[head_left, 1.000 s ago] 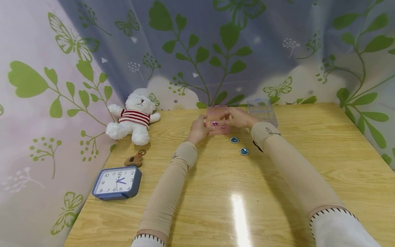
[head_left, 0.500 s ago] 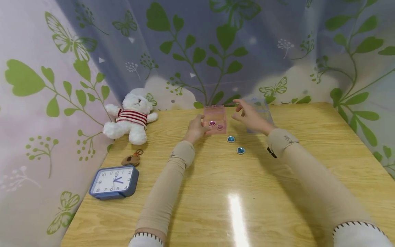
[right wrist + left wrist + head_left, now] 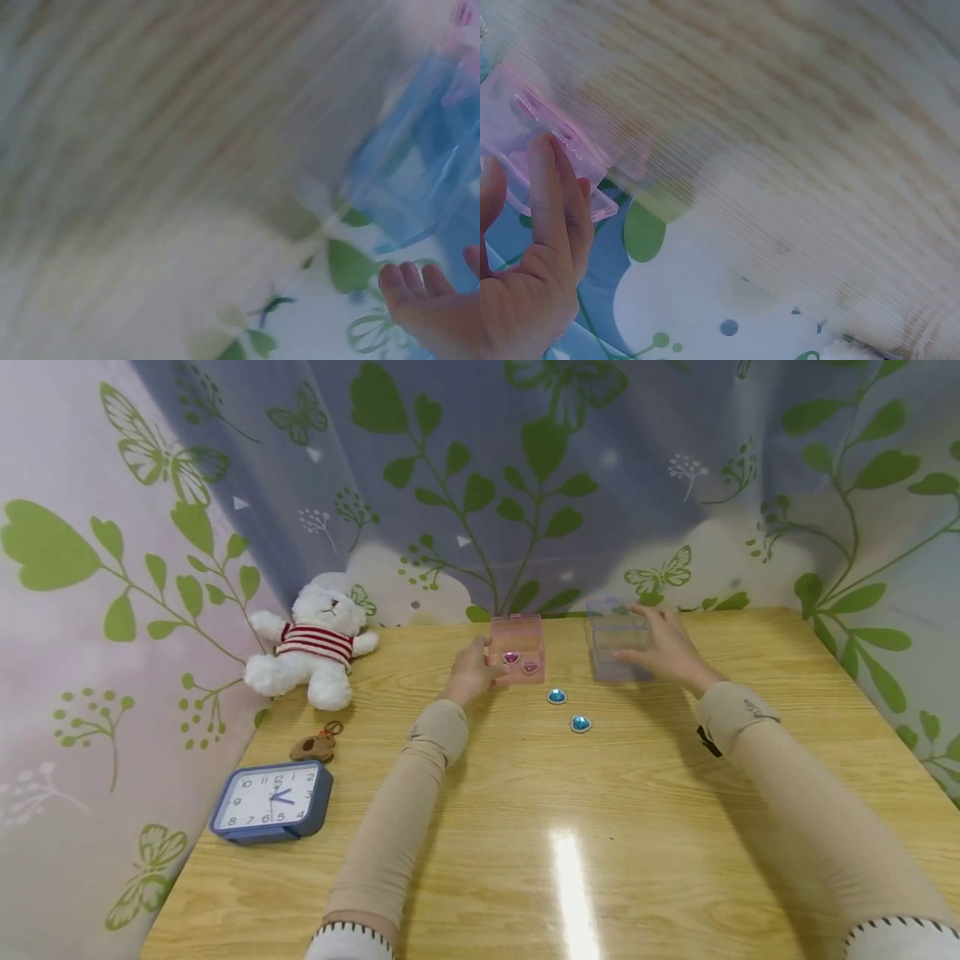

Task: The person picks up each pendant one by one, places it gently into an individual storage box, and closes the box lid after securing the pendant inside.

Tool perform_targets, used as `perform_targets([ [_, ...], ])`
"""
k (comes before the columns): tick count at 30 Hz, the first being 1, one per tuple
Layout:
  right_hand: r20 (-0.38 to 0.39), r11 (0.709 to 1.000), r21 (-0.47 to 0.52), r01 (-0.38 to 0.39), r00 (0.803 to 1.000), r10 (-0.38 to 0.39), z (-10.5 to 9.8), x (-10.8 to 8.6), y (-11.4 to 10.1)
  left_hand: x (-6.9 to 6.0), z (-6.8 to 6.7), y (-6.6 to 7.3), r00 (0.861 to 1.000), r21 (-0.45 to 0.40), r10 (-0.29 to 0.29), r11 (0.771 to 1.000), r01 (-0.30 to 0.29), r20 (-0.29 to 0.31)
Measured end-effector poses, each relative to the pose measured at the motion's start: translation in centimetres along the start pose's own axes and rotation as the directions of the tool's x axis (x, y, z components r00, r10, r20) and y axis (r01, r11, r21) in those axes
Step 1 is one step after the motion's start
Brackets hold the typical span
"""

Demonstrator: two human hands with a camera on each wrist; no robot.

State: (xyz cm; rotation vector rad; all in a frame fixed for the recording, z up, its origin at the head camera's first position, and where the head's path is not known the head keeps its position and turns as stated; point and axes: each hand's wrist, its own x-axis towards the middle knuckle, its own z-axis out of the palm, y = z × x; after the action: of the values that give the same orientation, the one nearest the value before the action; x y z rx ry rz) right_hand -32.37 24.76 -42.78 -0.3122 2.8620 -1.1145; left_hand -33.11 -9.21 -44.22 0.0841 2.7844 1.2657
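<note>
Since the earlier frame, the right hand (image 3: 670, 647) is shifting from over the pink box (image 3: 517, 678) to the translucent blue box (image 3: 603, 665) at its right, while the left hand (image 3: 471, 672) is staying at the pink box's left side. Both boxes are standing open, side by side and apart. As far as can be judged, the pink part is looking done: two pink gems (image 3: 511, 657) (image 3: 530, 667) are lying inside their box. Two blue gems (image 3: 557, 697) are still lying on the desk (image 3: 487, 860) in front of the boxes, so that part and any closing of the lids are apparently remaining. The left hand is touching its box with nearly straight fingers; the right is spreading thumb and fingers beside the blue box (whether it is making contact, one cannot tell). The boxes are standing near the far edge, with the patterned curtain (image 3: 450, 443) rising behind and limiting reach. Open wood is extending toward the person and rightward, while the teddy bear (image 3: 315, 643), brown key fob (image 3: 313, 747) and clock (image 3: 270, 802) are occupying the left edge.
</note>
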Motion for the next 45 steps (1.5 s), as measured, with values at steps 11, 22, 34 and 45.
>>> perform_targets([
  [11, 0.139, 0.999, 0.027, -0.018, 0.990, 0.014, -0.4, 0.3, 2.5, -0.1, -0.1, -0.4, 1.000, 0.067, 0.019, 0.998, -0.021, 0.023],
  [22, 0.148, 0.998, 0.054, -0.021, 0.989, 0.013, -0.7, 0.2, 3.0, -1.4, -0.2, 2.1, 0.969, 0.234, 0.235, 0.949, -0.213, -0.071],
  [34, 0.170, 0.996, 0.056, -0.067, 0.984, 0.057, -0.6, 0.4, 2.9, -3.5, 3.4, 5.3, 0.821, 0.306, 0.469, 0.769, -0.561, 0.325],
  [45, 0.176, 0.995, 0.054, -0.083, 0.982, 0.073, -0.7, 0.5, 2.8, -5.0, 6.4, 5.8, 0.799, 0.486, 0.388, 0.643, -0.592, 0.460],
])
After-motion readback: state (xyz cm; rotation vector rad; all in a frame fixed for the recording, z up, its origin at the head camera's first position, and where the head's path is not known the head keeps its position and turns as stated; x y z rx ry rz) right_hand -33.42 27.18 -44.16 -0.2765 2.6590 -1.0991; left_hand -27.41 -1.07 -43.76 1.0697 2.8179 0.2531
